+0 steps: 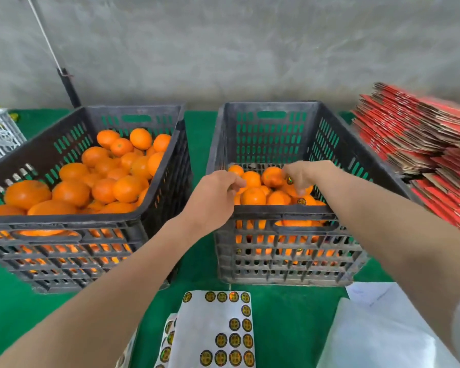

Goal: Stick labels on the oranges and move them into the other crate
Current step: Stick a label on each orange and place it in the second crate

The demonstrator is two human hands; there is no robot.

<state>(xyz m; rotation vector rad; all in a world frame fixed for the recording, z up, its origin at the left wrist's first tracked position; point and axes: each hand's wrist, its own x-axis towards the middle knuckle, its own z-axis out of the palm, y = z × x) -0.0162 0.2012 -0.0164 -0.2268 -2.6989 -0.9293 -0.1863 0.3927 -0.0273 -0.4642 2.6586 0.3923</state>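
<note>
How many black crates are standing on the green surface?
2. The left crate is heaped with oranges; the right crate, beside it, is less full. None seems hidden.

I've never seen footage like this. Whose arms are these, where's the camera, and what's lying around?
No machine: a person's two bare arms, filmed by one head-worn camera looking down. On the green cover stand two black plastic crates of oranges, the left crate fuller. In front lies a white sheet of round gold labels; flattened red cardboard boxes pile at right. The left hand, curled, is at the near rim of the right crate. The right hand reaches onto that crate's oranges, a round label by its thumb; whether either grips anything is unclear.
</note>
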